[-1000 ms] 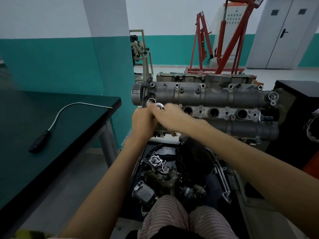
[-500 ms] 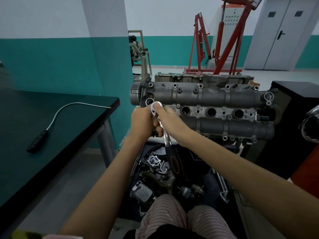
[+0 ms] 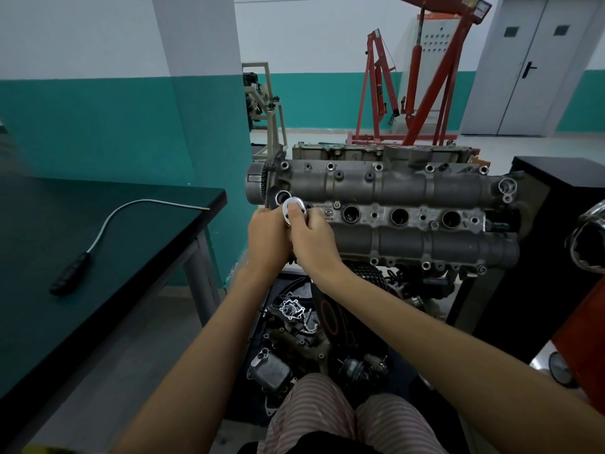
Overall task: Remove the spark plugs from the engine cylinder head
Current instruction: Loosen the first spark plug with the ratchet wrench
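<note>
Nearest, both hands wrap a ratchet wrench (image 3: 294, 208): the left hand (image 3: 266, 239) curls round the part below its chrome head, and the right hand (image 3: 311, 240) grips beside it, thumb pressed on the head. The tool stands at the leftmost well of the cylinder head (image 3: 393, 204). The spark plug there is hidden deep inside. It is likely stiff to break loose, with brittle ceramic, so the socket should stay straight.

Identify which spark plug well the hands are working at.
The leftmost well, hidden under both hands and the ratchet head; the three wells to its right stand open and untouched.
</note>
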